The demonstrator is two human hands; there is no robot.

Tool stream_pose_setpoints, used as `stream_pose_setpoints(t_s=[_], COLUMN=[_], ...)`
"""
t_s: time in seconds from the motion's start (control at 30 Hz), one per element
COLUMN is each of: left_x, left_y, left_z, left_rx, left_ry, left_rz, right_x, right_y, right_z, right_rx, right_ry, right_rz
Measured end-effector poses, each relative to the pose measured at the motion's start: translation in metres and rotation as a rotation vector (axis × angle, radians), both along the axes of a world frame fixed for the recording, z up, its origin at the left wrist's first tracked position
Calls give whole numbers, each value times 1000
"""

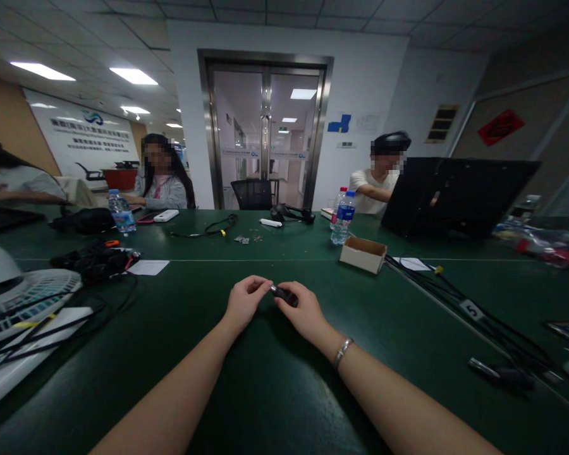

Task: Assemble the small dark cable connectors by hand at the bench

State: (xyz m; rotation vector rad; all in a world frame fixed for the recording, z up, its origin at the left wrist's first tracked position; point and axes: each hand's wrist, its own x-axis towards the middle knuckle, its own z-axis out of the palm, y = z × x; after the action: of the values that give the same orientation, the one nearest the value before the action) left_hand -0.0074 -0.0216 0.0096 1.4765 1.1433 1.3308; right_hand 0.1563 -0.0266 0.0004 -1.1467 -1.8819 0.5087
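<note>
Over the middle of the green table, my right hand (304, 308) is closed around a small dark object (283, 293) with a shiny silver end. Its exact kind is too small to make out, and the fingers hide part of it. My left hand (248, 303) is closed in a pinch, thumb and forefinger meeting at the silver end. Both hands are close together, low over the tabletop. A metal bracelet (343, 352) circles my right wrist.
An open cardboard box (363, 254) lies beyond my right hand, near two water bottles (344, 218). Cables (459, 303) run along the right. A white fan (28, 291) stands at the left. Two people sit across the table, another at far left; a black monitor (455, 196) stands right.
</note>
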Motion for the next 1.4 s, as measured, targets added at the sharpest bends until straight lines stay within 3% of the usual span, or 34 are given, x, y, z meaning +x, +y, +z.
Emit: stream_pose_setpoints(t_s=[0.23,0.53,0.83,1.13,1.4], left_x=[1,0,2,3,1], left_y=[1,1,-6,-6,5], left_z=[-2,-3,2,5,-8], left_rx=[-15,-23,-21,-6,38], left_ry=[91,53,263,201,48], left_rz=[65,34,132,111,-8], right_x=[0,0,0,-1,-1], right_y=[-1,-1,0,-3,0], right_z=[0,2,0,4,0], right_rx=[17,-6,16,7,-40], right_ry=[2,7,-6,1,31], right_rz=[-5,5,15,16,1])
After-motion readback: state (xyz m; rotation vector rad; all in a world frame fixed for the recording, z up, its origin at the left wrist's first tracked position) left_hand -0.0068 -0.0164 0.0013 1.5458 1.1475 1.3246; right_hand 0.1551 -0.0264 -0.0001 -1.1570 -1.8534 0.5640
